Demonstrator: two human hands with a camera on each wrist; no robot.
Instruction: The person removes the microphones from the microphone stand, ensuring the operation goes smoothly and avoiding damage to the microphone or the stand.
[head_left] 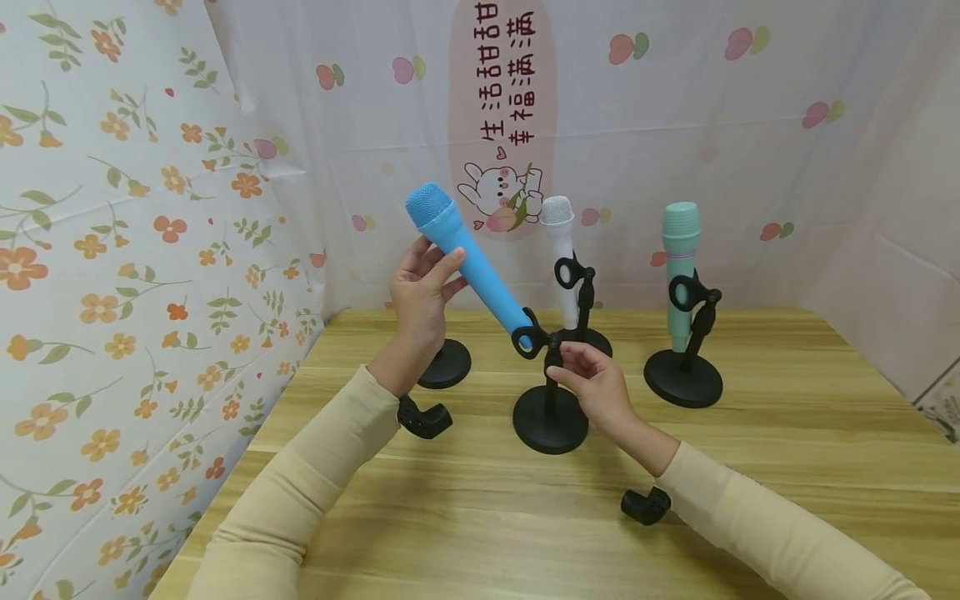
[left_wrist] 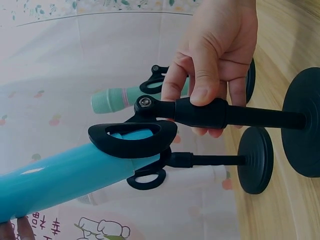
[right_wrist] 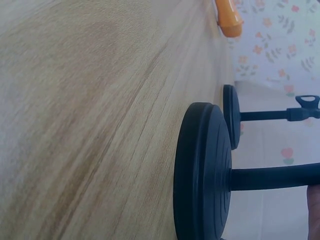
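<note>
My left hand (head_left: 422, 298) grips a blue microphone (head_left: 480, 271) around its upper body, its head tilted up to the left. The microphone's lower end sits in the ring of a black clip (left_wrist: 132, 140) on top of a desk stand. My right hand (head_left: 596, 387) pinches that stand's stem, thumb on the near side in the left wrist view. The stand's round black base (head_left: 550, 421) rests on the wooden table. Just behind it, a white microphone (head_left: 558, 242) is held upright in another stand.
A green microphone (head_left: 680, 250) stands in its stand at the right. Behind my left forearm is another black base (head_left: 446, 364), its stand partly hidden. An orange microphone (right_wrist: 229, 20) lies on the table (head_left: 465, 517). Patterned cloths hang behind and at the left.
</note>
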